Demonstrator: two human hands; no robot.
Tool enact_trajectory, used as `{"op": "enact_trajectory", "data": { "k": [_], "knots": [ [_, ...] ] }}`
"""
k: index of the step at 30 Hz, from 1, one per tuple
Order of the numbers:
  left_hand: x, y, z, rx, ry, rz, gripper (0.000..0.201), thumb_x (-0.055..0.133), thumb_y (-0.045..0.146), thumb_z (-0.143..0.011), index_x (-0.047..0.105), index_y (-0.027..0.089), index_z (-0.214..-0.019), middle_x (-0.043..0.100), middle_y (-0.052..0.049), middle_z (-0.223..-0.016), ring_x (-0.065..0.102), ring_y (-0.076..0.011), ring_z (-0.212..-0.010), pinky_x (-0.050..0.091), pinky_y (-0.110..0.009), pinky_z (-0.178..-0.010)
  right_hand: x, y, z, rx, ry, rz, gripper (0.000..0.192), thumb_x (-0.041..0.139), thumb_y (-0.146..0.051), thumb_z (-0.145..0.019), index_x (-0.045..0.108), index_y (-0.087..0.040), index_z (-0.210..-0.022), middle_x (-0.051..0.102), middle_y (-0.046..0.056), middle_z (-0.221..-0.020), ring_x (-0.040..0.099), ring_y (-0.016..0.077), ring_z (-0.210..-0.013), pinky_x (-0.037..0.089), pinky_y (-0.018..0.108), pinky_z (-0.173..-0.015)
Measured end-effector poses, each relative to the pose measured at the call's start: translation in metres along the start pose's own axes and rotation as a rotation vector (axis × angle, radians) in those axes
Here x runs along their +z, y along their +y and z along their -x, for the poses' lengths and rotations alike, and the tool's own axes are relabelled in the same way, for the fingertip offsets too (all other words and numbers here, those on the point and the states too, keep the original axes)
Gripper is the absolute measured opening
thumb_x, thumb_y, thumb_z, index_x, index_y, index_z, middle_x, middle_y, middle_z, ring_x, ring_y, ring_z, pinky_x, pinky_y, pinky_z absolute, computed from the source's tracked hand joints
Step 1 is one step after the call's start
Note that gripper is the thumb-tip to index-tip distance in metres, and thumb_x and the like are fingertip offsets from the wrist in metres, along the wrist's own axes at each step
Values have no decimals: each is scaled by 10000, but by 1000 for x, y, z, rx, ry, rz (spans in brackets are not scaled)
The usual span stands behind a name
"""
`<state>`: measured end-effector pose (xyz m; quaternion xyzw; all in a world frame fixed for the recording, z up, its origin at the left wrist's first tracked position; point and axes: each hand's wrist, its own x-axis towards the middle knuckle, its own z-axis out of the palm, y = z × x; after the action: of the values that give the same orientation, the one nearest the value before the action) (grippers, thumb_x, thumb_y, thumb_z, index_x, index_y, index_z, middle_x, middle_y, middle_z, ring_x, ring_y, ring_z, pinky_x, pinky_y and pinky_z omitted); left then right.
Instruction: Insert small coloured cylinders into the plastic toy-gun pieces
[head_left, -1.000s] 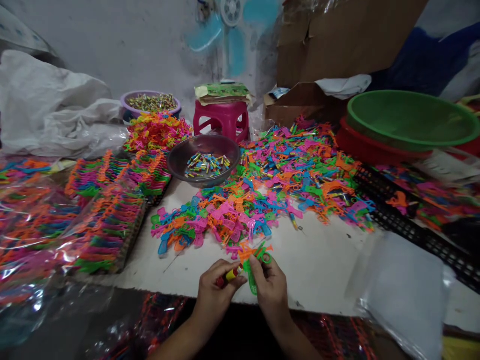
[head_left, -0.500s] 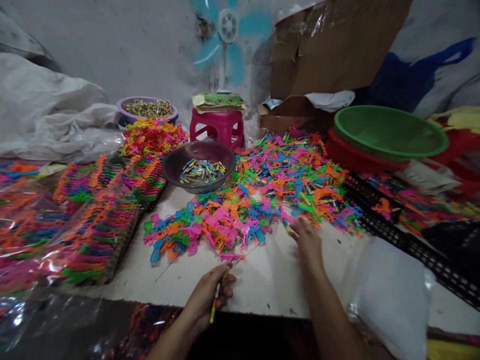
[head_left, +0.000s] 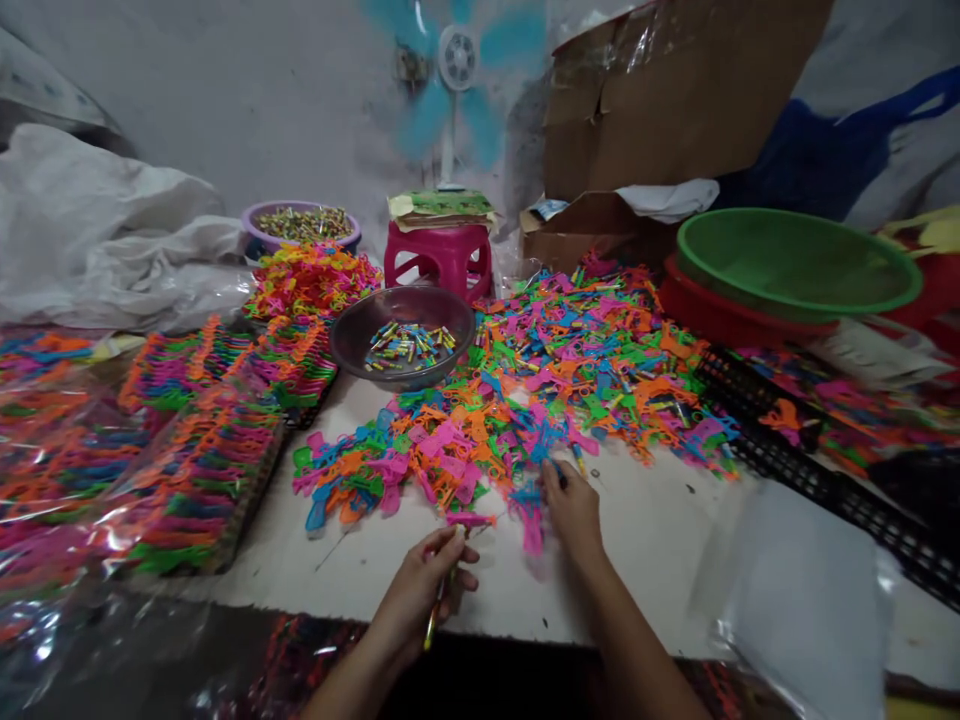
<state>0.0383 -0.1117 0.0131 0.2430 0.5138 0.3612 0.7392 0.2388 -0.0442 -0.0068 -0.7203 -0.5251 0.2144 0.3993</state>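
My left hand (head_left: 427, 585) is closed around a thin yellow-green patterned stick (head_left: 430, 625), whose lower end sticks out below the fingers. Just past its fingertips is a pink plastic piece (head_left: 471, 519); I cannot tell whether they touch. My right hand (head_left: 574, 510) is at the near edge of a heap of small gun-shaped plastic pieces (head_left: 450, 440), fingers bent together beside a blue piece (head_left: 541, 440). What it grips is hidden. Left of it, a blurred pink piece (head_left: 532, 530) is on the white tabletop (head_left: 645, 560). A short yellow-blue stick (head_left: 578, 458) lies beyond its knuckles.
A dark bowl (head_left: 343, 345) with short patterned sticks stands behind the heap. Bagged rows of coloured pieces (head_left: 202, 470) fill the left. At right are a green basin (head_left: 795, 265), a black slotted strip (head_left: 817, 490) and a clear plastic packet (head_left: 810, 590). A fan (head_left: 458, 60) spins behind.
My right hand has moved left and nearer to me along the heap's edge. Pink and blue pieces now lie on the tabletop beside it. My left hand still holds the stick.
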Motion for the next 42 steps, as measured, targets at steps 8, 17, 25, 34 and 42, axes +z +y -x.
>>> {"op": "enact_trajectory", "data": {
  "k": [8, 17, 25, 34, 42],
  "knots": [
    [14, 4, 2, 218, 38, -134, 449, 604, 434, -656, 548, 151, -1000, 603, -61, -846, 579, -102, -554, 301, -117, -266, -2, -42, 51, 108, -84, -522, 357, 524, -483, -720, 531, -165, -558, 516, -20, -491, 463, 108, -474, 380, 211, -493],
    [10, 7, 12, 307, 96, -233, 497, 613, 394, -673, 547, 110, -1076, 547, 36, -492, 306, -24, -301, 254, -152, -290, 6, -66, 95, 78, -191, -597, 326, 517, -450, -744, 508, -172, -575, 466, -36, -452, 426, 95, -418, 363, 204, -427],
    [13, 14, 17, 427, 167, -271, 363, 664, 313, -623, 629, 129, -934, 608, -29, -677, 501, -105, -544, 335, -159, -367, 7, -67, 100, 57, -159, -625, 292, 501, -407, -776, 507, -167, -609, 480, -31, -459, 438, 92, -414, 373, 205, -421],
    [14, 10, 21, 521, 219, -316, 227, 664, 278, -621, 668, 179, -825, 580, -18, -713, 499, -106, -551, 380, -175, -401, 18, -60, 115, 0, -177, -587, 256, 418, -374, -831, 457, -190, -657, 478, -49, -460, 436, 83, -387, 372, 191, -407],
    [8, -3, 17, 655, 182, -392, 202, 628, 264, -679, 667, 193, -864, 548, -11, -695, 510, -118, -592, 426, -219, -533, 24, -57, 118, -63, -156, -484, 202, 390, -345, -840, 432, -204, -702, 456, -65, -458, 448, 87, -387, 373, 189, -409]
  ]
}}
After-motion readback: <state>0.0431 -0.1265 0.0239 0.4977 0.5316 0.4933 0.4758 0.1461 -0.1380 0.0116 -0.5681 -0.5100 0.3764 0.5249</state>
